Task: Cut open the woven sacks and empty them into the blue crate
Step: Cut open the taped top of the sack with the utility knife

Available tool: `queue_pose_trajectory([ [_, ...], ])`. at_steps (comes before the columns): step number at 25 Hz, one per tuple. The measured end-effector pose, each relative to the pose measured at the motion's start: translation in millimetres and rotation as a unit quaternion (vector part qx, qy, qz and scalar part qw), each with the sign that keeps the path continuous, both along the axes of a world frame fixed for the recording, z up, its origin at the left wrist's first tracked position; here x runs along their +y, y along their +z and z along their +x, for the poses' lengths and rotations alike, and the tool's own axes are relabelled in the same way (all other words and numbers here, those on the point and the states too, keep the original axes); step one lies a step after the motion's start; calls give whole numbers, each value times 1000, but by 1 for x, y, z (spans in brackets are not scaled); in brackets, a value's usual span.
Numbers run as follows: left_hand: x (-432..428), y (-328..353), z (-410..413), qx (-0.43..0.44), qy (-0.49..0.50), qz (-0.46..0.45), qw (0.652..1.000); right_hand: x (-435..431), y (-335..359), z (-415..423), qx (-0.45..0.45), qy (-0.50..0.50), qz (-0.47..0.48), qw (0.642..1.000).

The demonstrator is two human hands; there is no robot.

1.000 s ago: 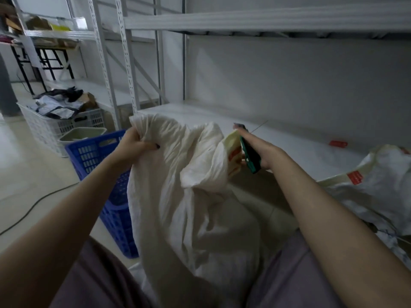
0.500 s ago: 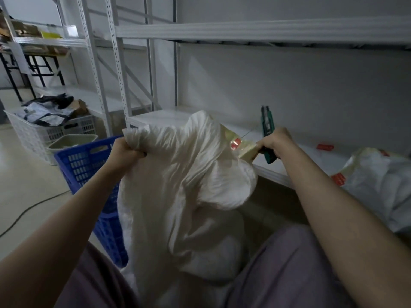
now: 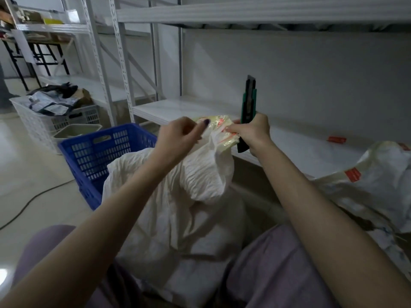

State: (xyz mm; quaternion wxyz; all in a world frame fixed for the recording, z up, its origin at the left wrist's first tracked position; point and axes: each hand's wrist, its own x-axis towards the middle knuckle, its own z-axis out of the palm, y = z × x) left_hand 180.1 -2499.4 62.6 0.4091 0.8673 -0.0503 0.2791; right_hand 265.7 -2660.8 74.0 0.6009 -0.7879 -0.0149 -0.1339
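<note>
Right at the centre of the frame, the left hand (image 3: 180, 135) pinches the yellowish taped top of the crumpled white woven sack (image 3: 178, 196), which stands between the person's knees. Opposite it, the right hand (image 3: 251, 130) grips that same taped top together with a green utility knife (image 3: 248, 103) pointing upward. Left of the sack sits the blue perforated plastic crate (image 3: 97, 150).

White metal shelving (image 3: 244, 12) lines a pale wall (image 3: 300, 74) above a glossy light floor (image 3: 26, 165), dimly lit.
</note>
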Motion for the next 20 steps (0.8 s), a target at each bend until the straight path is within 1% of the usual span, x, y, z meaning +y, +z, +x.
queue_pose_trajectory([
  [2,-16,-4,9,77,-28,-25,996,15,-8,-4,14,28,44,999],
  [3,-19,-11,14,119,-37,-63,990,20,-14,-5,21,54,74,996],
  [4,-20,-20,18,164,-53,-119,978,22,-19,-6,28,83,102,991],
  [6,-18,-34,22,237,-90,-222,941,23,-28,-7,49,140,153,977],
  [8,-13,-42,25,274,-114,-273,915,19,-39,-1,89,200,185,958],
  [11,-11,-53,26,286,-145,-321,891,12,-56,4,127,280,184,934],
  [13,-12,-60,25,285,-177,-347,876,6,-62,6,123,280,163,938],
  [15,-13,-64,25,270,-200,-368,867,0,-64,7,117,262,122,950],
  [17,-15,-67,26,252,-199,-375,870,-2,-64,6,115,236,58,963],
  [20,-20,-73,23,237,-190,-352,885,-2,-68,2,101,204,28,973],
])
